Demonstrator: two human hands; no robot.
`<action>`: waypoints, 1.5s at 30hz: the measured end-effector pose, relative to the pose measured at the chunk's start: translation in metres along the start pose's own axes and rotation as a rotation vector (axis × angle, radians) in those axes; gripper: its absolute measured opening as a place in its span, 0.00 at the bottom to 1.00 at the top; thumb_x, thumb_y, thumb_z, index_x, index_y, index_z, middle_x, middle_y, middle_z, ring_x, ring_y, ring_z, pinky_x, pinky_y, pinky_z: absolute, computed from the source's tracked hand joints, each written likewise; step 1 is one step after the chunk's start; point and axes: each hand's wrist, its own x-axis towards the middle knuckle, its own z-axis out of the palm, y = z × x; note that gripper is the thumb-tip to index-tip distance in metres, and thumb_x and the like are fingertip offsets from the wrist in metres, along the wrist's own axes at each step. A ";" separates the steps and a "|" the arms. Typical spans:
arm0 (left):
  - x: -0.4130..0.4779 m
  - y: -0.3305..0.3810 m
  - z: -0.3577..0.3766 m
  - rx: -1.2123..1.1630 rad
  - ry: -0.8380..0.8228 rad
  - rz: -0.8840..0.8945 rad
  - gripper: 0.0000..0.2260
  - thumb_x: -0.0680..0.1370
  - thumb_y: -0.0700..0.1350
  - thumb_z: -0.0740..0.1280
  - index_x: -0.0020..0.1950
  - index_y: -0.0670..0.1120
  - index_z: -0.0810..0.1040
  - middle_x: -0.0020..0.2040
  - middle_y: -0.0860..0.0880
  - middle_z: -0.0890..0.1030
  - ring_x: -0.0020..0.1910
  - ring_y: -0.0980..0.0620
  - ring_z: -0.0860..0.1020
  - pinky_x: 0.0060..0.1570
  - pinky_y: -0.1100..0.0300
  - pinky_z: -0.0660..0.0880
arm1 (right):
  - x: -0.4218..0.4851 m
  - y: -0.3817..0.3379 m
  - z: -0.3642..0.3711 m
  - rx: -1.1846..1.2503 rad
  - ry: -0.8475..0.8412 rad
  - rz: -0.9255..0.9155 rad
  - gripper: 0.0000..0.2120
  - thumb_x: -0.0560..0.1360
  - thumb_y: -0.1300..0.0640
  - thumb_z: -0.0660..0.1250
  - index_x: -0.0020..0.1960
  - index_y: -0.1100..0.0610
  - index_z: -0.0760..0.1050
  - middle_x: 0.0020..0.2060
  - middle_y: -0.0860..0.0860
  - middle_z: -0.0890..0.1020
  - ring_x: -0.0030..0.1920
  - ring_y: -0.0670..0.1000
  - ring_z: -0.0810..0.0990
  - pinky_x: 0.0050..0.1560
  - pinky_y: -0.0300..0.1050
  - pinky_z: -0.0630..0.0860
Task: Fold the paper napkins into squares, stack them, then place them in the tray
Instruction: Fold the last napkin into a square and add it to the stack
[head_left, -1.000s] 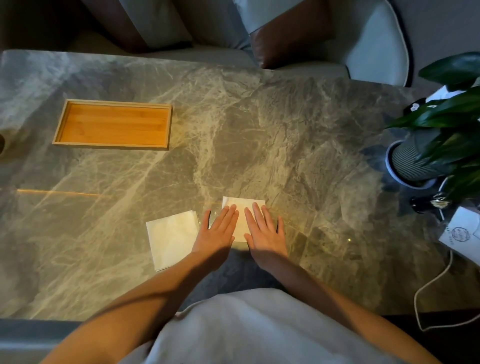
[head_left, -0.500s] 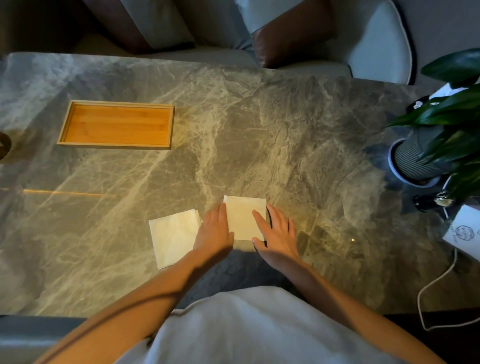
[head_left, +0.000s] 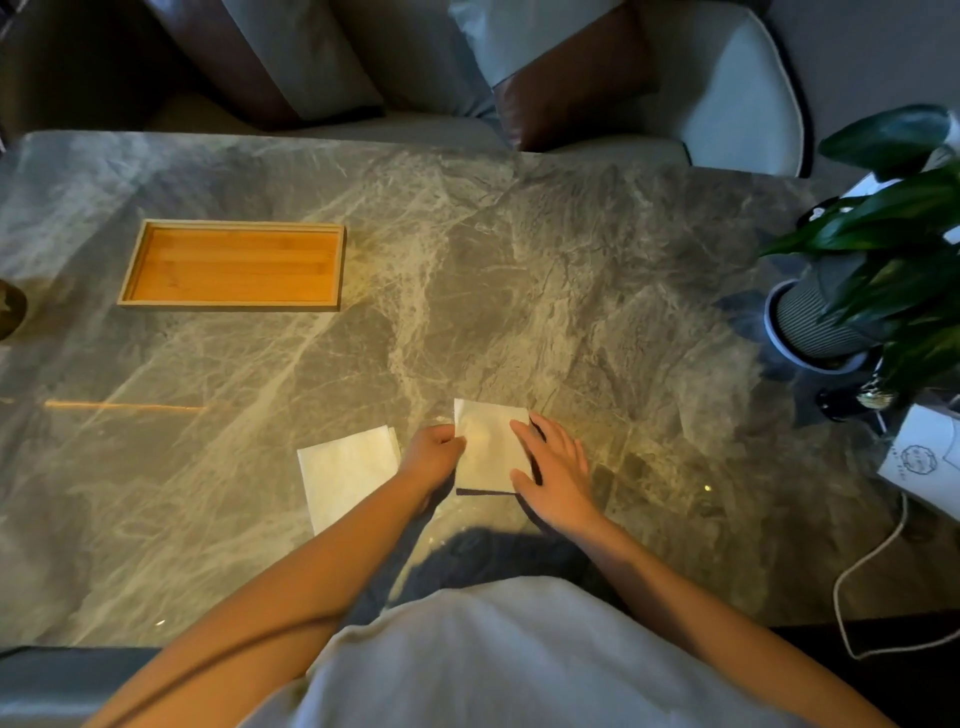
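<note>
A folded white napkin (head_left: 488, 447) sits near the front middle of the marble table, its near edge lifted a little with a dark shadow under it. My left hand (head_left: 434, 457) pinches its left edge with curled fingers. My right hand (head_left: 553, 470) holds its right edge, fingers spread along the side. To the left lies a second folded napkin stack (head_left: 348, 475), partly hidden by my left forearm. The empty wooden tray (head_left: 234, 265) stands at the far left of the table.
A potted plant (head_left: 878, 275) in a ribbed pot stands at the right edge, with a white box (head_left: 924, 457) and a white cable (head_left: 872, 566) near it. Cushioned chairs (head_left: 727, 88) line the far side. A dark round object (head_left: 8, 309) shows at the left edge.
Both hands lay flat pressing on the napkin a second ago. They have since slid apart to its left and right edges and taken hold, and its near edge has risen slightly.
</note>
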 end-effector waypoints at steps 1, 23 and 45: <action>-0.002 -0.001 -0.002 -0.041 -0.022 0.007 0.09 0.78 0.35 0.58 0.48 0.38 0.79 0.46 0.36 0.80 0.37 0.50 0.75 0.35 0.59 0.71 | 0.001 -0.004 -0.003 0.146 0.058 0.043 0.27 0.75 0.54 0.65 0.72 0.47 0.63 0.74 0.48 0.64 0.74 0.50 0.58 0.75 0.55 0.53; -0.052 -0.077 -0.100 -0.205 0.304 0.182 0.15 0.76 0.33 0.59 0.30 0.44 0.69 0.29 0.48 0.69 0.30 0.51 0.68 0.33 0.57 0.64 | 0.010 -0.120 0.021 0.929 -0.339 0.376 0.04 0.76 0.61 0.66 0.45 0.58 0.80 0.36 0.53 0.84 0.35 0.48 0.81 0.36 0.42 0.77; -0.024 -0.117 -0.110 0.025 0.570 0.151 0.12 0.75 0.39 0.59 0.55 0.46 0.75 0.36 0.52 0.76 0.34 0.57 0.72 0.31 0.64 0.64 | 0.030 -0.134 0.052 0.527 -0.179 0.190 0.08 0.73 0.60 0.72 0.48 0.60 0.74 0.41 0.59 0.82 0.40 0.54 0.80 0.44 0.48 0.76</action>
